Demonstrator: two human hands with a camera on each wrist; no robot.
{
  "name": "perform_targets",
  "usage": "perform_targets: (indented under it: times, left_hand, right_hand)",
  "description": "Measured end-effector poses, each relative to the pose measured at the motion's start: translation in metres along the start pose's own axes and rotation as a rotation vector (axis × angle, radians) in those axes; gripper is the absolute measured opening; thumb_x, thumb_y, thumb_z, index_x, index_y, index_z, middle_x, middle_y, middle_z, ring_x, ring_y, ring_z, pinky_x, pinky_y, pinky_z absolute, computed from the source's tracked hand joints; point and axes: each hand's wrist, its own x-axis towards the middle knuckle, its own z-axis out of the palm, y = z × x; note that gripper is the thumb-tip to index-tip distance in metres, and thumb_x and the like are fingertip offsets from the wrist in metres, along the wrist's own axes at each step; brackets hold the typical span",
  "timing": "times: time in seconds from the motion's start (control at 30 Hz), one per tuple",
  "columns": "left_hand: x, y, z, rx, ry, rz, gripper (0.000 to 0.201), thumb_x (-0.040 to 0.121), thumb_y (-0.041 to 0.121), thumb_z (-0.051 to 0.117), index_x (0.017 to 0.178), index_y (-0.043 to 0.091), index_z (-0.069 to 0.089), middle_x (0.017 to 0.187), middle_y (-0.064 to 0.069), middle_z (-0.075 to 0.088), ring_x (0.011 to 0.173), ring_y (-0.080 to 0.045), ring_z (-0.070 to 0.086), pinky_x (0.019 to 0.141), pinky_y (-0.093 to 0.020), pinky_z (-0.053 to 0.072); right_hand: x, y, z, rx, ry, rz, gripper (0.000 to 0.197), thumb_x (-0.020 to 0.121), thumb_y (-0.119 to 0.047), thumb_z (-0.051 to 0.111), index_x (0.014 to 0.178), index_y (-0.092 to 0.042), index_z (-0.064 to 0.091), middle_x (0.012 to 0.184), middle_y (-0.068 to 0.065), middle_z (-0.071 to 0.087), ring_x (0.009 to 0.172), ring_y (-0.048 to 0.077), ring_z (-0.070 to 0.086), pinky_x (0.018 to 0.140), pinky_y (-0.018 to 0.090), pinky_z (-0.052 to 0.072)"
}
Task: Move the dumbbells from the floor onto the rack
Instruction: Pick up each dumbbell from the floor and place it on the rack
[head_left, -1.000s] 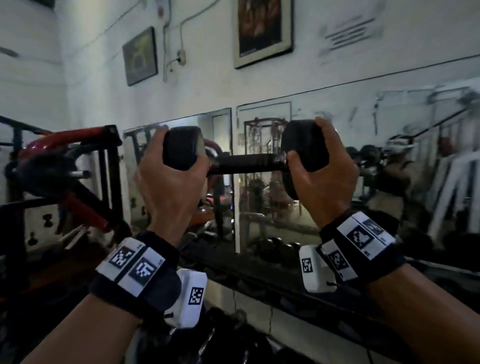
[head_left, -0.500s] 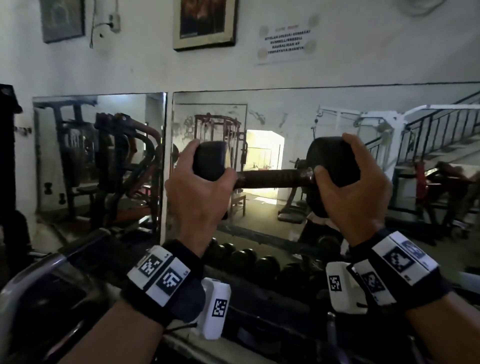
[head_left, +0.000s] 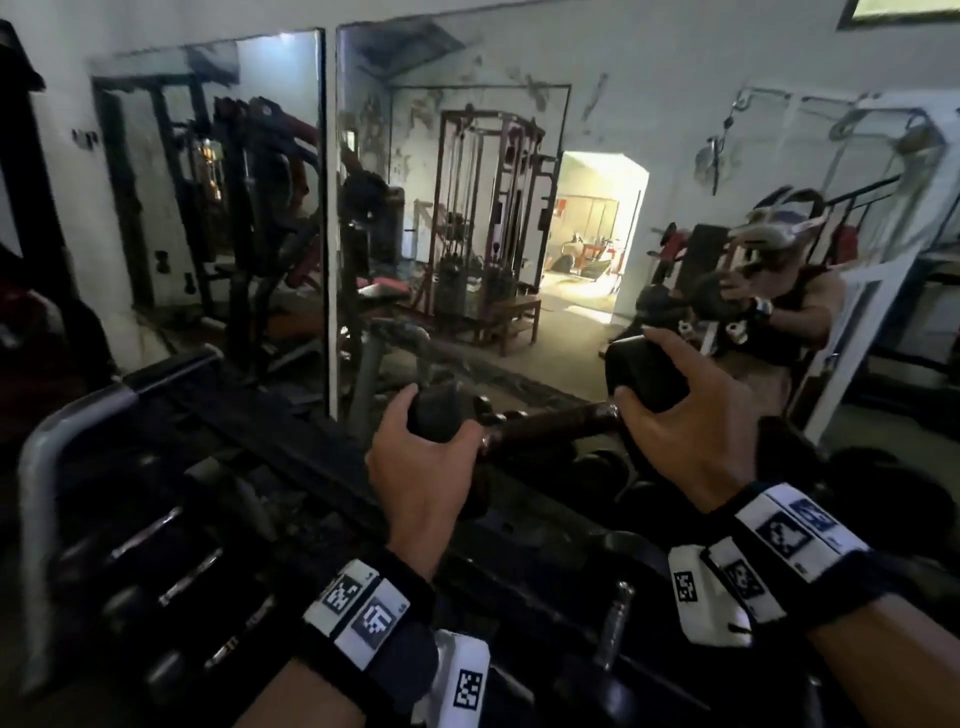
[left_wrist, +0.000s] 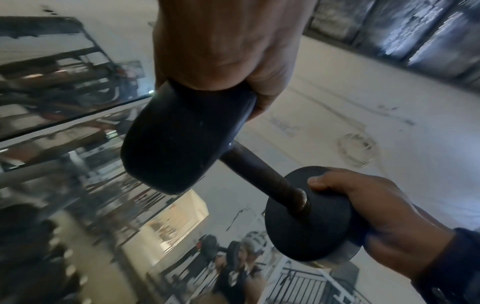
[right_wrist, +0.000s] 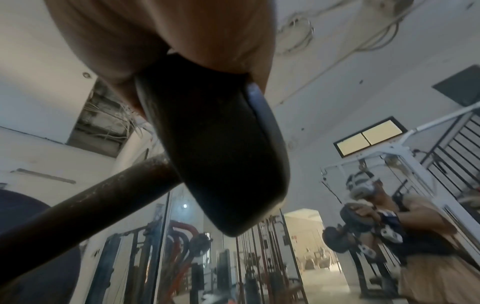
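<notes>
From the head view, the dumbbell (head_left: 550, 423) is in the air above the rack (head_left: 249, 415), left hand (head_left: 423, 467) and right hand (head_left: 680, 431) each wrapped round one end — the carrying step. Lowering it calls for a free slot among the racked dumbbells (head_left: 171, 561); the mirror (head_left: 467, 208) stands just behind.

Left wrist view: fingers (left_wrist: 262, 96) clamped on the end.

Right wrist view: the same grip.

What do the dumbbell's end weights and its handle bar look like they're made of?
The end weights look like matte black rubber or a rubber coating over metal: dull, no glare. The handle bar looks like bare steel, brown and speckled, probably rusted or worn. Neither can be confirmed by sight.
</notes>
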Motion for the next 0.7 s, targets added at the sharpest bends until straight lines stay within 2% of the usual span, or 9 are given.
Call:
perform_targets:
  times: [0.1,0.2,0.27,0.4,0.5,0.6,0.7]
  left_hand:
    - [0.000,-0.045,0.019,0.070,-0.021,-0.098,0.068,0.067,0.026,0.080,0.131,0.020,0.059,0.113,0.004,0.064,0.112,-0.019,0.057,0.093,-0.026,0.044]
    - [0.004,-0.088,0.036,0.144,-0.051,-0.194,0.072,0.066,0.029,0.080,0.134,0.022,0.056,0.127,-0.002,0.062,0.119,-0.024,0.054,0.101,-0.032,0.044]
    - [0.008,-0.117,0.047,0.178,-0.060,-0.270,0.072,0.067,0.028,0.080,0.135,0.021,0.056,0.131,-0.004,0.060,0.122,-0.024,0.052,0.099,-0.029,0.040]
    - [0.013,-0.168,0.062,0.237,-0.070,-0.416,0.073,0.066,0.030,0.078,0.135,0.023,0.055,0.127,-0.002,0.062,0.118,-0.023,0.054,0.098,-0.031,0.045]
    - [0.023,-0.199,0.072,0.275,-0.052,-0.503,0.068,0.067,0.028,0.078,0.131,0.024,0.058,0.114,0.002,0.064,0.110,-0.019,0.057,0.087,-0.023,0.041]
    - [0.033,-0.222,0.080,0.338,-0.051,-0.574,0.072,0.066,0.033,0.078,0.134,0.027,0.055,0.122,-0.001,0.063,0.118,-0.024,0.054,0.091,-0.025,0.040]
    - [0.040,-0.238,0.086,0.385,-0.045,-0.605,0.075,0.067,0.035,0.077,0.137,0.026,0.053,0.126,-0.003,0.062,0.122,-0.025,0.051,0.096,-0.025,0.036]
  right_hand:
    - [-0.011,0.027,0.032,-0.033,-0.111,0.076,0.054,0.072,-0.027,0.078,0.123,-0.027,0.061,0.105,0.001,0.071,0.096,0.023,0.066,0.088,0.035,0.048]
    - [-0.023,0.055,0.071,-0.062,-0.212,0.156,0.055,0.072,-0.028,0.078,0.125,-0.028,0.060,0.110,0.000,0.071,0.103,0.024,0.065,0.090,0.035,0.047]
    - [-0.027,0.075,0.099,-0.073,-0.296,0.185,0.057,0.072,-0.030,0.077,0.127,-0.030,0.059,0.111,0.000,0.070,0.105,0.024,0.065,0.091,0.037,0.048]
    - [-0.036,0.107,0.154,-0.116,-0.457,0.248,0.058,0.073,-0.032,0.076,0.129,-0.032,0.057,0.112,0.000,0.069,0.105,0.024,0.064,0.092,0.040,0.050]
    - [-0.039,0.125,0.192,-0.126,-0.556,0.286,0.058,0.074,-0.033,0.074,0.130,-0.032,0.056,0.114,-0.002,0.069,0.107,0.022,0.063,0.092,0.037,0.046]
    - [-0.042,0.140,0.226,-0.125,-0.621,0.315,0.060,0.073,-0.036,0.074,0.131,-0.033,0.055,0.116,-0.003,0.068,0.109,0.020,0.062,0.094,0.035,0.046]
    - [-0.045,0.152,0.252,-0.109,-0.661,0.343,0.060,0.073,-0.035,0.074,0.130,-0.031,0.056,0.117,0.000,0.067,0.109,0.023,0.062,0.095,0.039,0.048]
